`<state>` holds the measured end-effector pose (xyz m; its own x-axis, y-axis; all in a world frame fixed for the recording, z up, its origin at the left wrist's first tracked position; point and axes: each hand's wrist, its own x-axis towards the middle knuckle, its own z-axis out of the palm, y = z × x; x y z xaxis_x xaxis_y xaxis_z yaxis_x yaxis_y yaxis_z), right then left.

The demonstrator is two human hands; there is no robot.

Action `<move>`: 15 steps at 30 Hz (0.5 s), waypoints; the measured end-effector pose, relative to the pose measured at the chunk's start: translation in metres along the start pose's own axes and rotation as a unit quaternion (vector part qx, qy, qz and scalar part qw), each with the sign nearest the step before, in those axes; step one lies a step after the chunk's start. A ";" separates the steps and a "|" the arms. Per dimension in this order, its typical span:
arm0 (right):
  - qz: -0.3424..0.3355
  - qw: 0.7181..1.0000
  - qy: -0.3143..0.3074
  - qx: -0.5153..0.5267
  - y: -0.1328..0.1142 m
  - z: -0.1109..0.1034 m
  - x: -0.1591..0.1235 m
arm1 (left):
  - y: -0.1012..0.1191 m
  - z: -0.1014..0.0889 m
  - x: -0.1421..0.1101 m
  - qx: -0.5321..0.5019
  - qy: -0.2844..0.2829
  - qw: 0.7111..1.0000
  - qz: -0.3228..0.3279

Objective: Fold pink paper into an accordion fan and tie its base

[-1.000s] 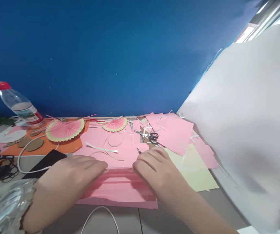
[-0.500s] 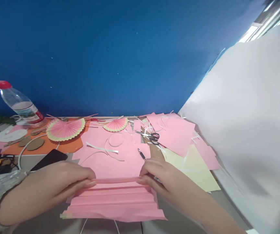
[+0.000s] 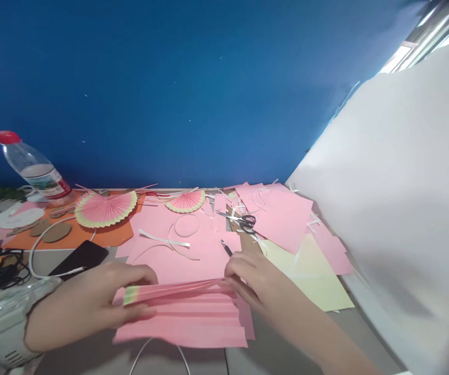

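A pleated sheet of pink paper (image 3: 189, 308) lies in front of me, its folds running left to right. My left hand (image 3: 95, 296) grips its left end, thumb below and fingers above, with a yellow-green folded edge showing between them. The sheet's upper right corner is pinched in my right hand (image 3: 261, 284), where the folds press together. Underneath is flat pink paper (image 3: 158, 265). A black pen (image 3: 226, 247) lies just beyond my right hand, and black-handled scissors (image 3: 244, 221) rest farther back.
Pleated pink fans with yellow-green edges (image 3: 106, 209) stand at the back. A red-capped bottle (image 3: 39, 174) leans at the left, near orange paper (image 3: 111, 237), a black phone (image 3: 82, 258) and a white cable (image 3: 33, 255). Pale yellow paper (image 3: 314, 276) and pink sheets (image 3: 283, 213) lie right.
My left hand has loosened from a close pinch into a wider grip, and the paper's left end has lifted with its folds bunched. My right hand keeps its pinch.
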<state>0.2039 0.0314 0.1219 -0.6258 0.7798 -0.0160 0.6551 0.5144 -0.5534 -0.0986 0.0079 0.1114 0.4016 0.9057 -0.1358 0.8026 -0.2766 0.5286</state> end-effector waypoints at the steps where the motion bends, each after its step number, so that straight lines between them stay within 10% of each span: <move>1: 0.012 1.000 0.004 0.017 0.000 -0.001 0.000 | 0.000 0.002 0.001 -0.027 -0.017 0.999 -0.029; 4: 0.058 0.995 0.014 0.076 0.000 -0.003 -0.001 | -0.001 0.008 0.003 -0.203 -0.064 0.975 -0.070; 8: 0.074 0.992 0.040 0.089 0.001 -0.004 0.002 | 0.000 0.020 0.001 -0.478 -0.153 0.864 -0.048; 15: -0.021 0.993 0.115 0.028 0.006 0.004 0.007 | -0.002 0.045 -0.003 -0.543 -0.305 0.776 -0.100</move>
<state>0.2016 0.0383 0.1155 -0.5345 0.8224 0.1947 0.6021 0.5322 -0.5952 -0.0819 -0.0087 0.0730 0.7163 0.4837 -0.5029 0.1640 0.5839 0.7951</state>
